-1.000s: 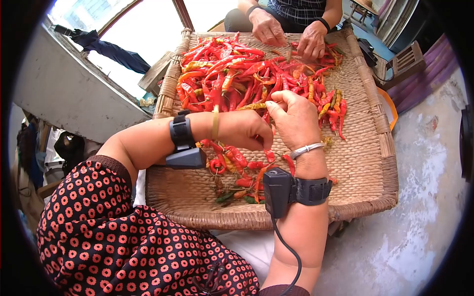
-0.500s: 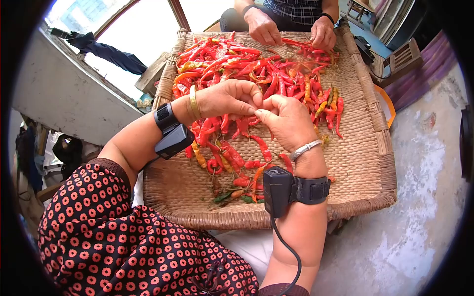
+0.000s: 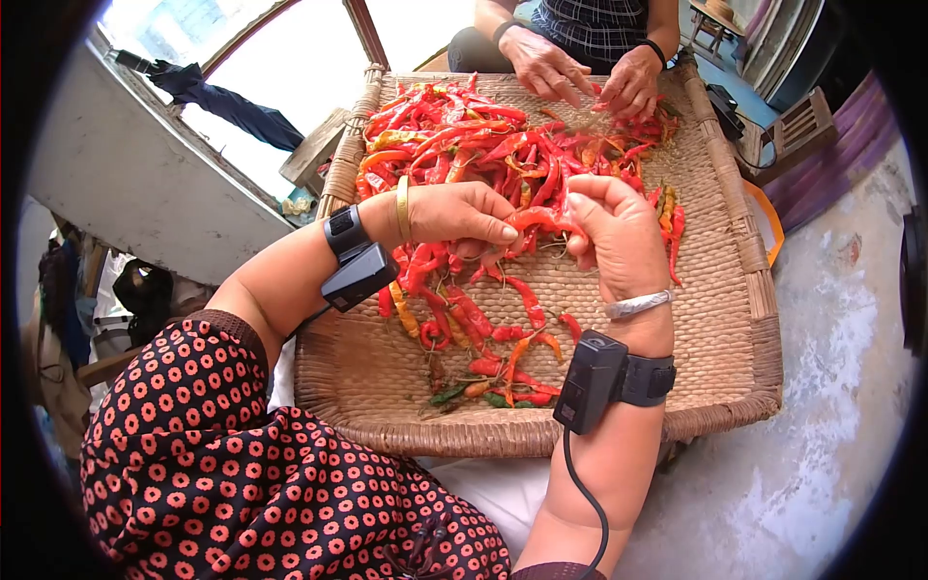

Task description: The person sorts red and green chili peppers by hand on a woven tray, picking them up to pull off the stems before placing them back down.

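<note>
The left hand (image 3: 462, 215) has its fingers curled in, with thumb and forefinger tips (image 3: 507, 232) pinched on one end of a red chili (image 3: 539, 218). The right hand (image 3: 619, 237) is folded into a loose fist around the other end, fingers closed over it. The chili hangs in the air between the two hands, just above the tray. It is glossy, bright red and gently arched, thicker toward the right hand.

A gold bangle (image 3: 402, 208) and a black wrist device (image 3: 360, 269) sit on the left forearm. A silver bangle (image 3: 638, 305) and a second black device (image 3: 592, 383) with a cable sit on the right.

At 6 o'clock from the hands lies a small scatter of chilies and green stems (image 3: 483, 387). At 12 o'clock a big pile of red chilies (image 3: 454, 135), some orange and yellowish, covers the far half of the woven tray (image 3: 710, 329). Beyond the pile, a co-worker's two hands (image 3: 546, 68) are at its far edge.

At 3 o'clock of the tray is a rough, pale concrete floor (image 3: 831, 387). A white wall (image 3: 126, 184) with a dark cloth (image 3: 222, 101) draped over it is at 9 to 10 o'clock. The person's dark, red-dotted garment (image 3: 242, 483) fills the 7 o'clock corner.
</note>
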A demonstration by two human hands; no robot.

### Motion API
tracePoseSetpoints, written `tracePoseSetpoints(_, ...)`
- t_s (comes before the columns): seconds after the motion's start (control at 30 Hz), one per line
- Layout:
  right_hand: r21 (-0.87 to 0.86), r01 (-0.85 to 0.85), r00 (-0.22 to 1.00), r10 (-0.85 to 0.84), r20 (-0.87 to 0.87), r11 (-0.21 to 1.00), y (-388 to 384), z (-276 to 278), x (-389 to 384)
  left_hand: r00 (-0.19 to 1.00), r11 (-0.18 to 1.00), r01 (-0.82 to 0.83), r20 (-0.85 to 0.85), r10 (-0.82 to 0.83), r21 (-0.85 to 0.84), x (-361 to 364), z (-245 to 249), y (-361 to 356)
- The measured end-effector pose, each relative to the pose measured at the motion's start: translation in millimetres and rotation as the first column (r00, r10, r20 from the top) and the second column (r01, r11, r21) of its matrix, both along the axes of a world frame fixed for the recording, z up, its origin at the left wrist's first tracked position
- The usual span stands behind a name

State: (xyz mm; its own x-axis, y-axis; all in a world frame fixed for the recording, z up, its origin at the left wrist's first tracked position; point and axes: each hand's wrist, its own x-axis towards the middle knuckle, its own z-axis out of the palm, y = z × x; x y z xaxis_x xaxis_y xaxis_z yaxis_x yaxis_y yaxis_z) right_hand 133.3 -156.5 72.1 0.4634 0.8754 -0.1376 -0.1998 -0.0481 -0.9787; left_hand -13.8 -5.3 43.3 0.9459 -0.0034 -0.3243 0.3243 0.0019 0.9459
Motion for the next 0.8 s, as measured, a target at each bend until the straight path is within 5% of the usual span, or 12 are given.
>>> tracePoseSetpoints(0.07,0.141,0.181,0.982,-0.172,-0.074,0.973,3,-3,2,0.986,0.986,-0.165,0.031,0.165,-0.017,4,-4,6)
tracePoseSetpoints(0.13,0.216,0.298,0.955,-0.292,-0.059,0.930,5,-6,5,0.877,0.880,-0.363,0.207,0.434,-0.308,14,-9,8)
tracePoseSetpoints(0.2,0.224,0.327,0.945,-0.318,-0.078,0.918,4,-6,7,0.852,0.867,-0.399,0.228,0.471,-0.299,19,-5,7)
tracePoseSetpoints(0.27,0.164,0.300,0.954,-0.297,-0.042,0.940,4,-5,6,0.890,0.901,-0.397,0.311,0.333,0.173,19,-10,3)
tracePoseSetpoints(0.3,0.151,0.288,0.957,-0.289,-0.014,0.946,5,-5,6,0.914,0.739,-0.245,0.403,-0.039,0.627,19,-13,5)
tracePoseSetpoints(0.33,0.145,0.287,0.958,-0.288,-0.013,0.947,5,-5,4,0.946,0.556,-0.208,0.310,-0.093,0.804,16,-18,2)
tracePoseSetpoints(0.4,0.090,0.228,0.968,-0.236,0.090,0.969,5,-2,-1,0.939,0.222,-0.190,0.243,-0.243,0.956,14,-25,-4)
tracePoseSetpoints(0.6,0.037,0.170,0.962,-0.174,0.212,0.985,8,-10,-7,0.996,-0.084,-0.016,0.009,-0.085,0.996,24,-32,-15)
tracePoseSetpoints(0.67,-0.021,0.110,0.947,-0.098,0.307,0.994,8,-13,-5,0.992,-0.089,-0.059,0.049,-0.113,0.994,22,-30,-12)
tracePoseSetpoints(0.73,-0.103,0.062,0.891,-0.009,0.454,0.993,8,-20,0,0.965,0.180,-0.189,0.217,-0.149,0.965,16,-23,-13)
tracePoseSetpoints(0.77,-0.113,0.021,0.812,0.049,0.581,0.993,8,-23,-1,0.965,0.181,-0.186,0.214,-0.150,0.966,15,-20,-12)
tracePoseSetpoints(0.8,-0.131,-0.021,0.713,0.107,0.693,0.991,7,-24,-3,0.950,0.419,-0.199,0.279,-0.138,0.886,14,-18,-10)
